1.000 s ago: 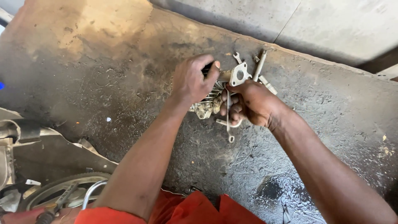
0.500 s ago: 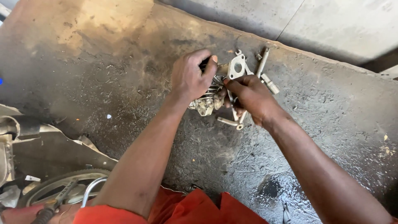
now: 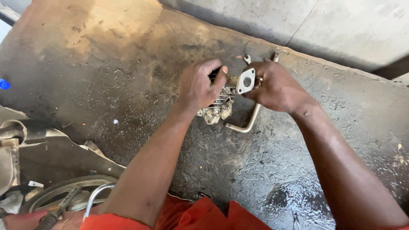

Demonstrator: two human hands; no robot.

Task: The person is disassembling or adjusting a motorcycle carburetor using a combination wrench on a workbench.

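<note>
Part: dull grey cast-metal carburettor (image 3: 221, 104) with pale square flange, above the oily concrete floor (image 3: 128, 85).
Left hand (image 3: 198, 87): fingers curled, gripping it.
Right hand (image 3: 277, 87): closed around flange side; bent steel rod (image 3: 247, 123) below.
Change: part now lifted, hands higher.

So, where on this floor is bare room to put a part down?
Bare floor lies left of the left hand, and also between the two forearms. It is crowded under the right hand, around the metal part, bent rod and wrench.

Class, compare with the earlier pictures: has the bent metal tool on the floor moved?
Cannot tell for certain. The bent metal tool lies on the oily floor below the right hand, but the camera shifted too.
</note>
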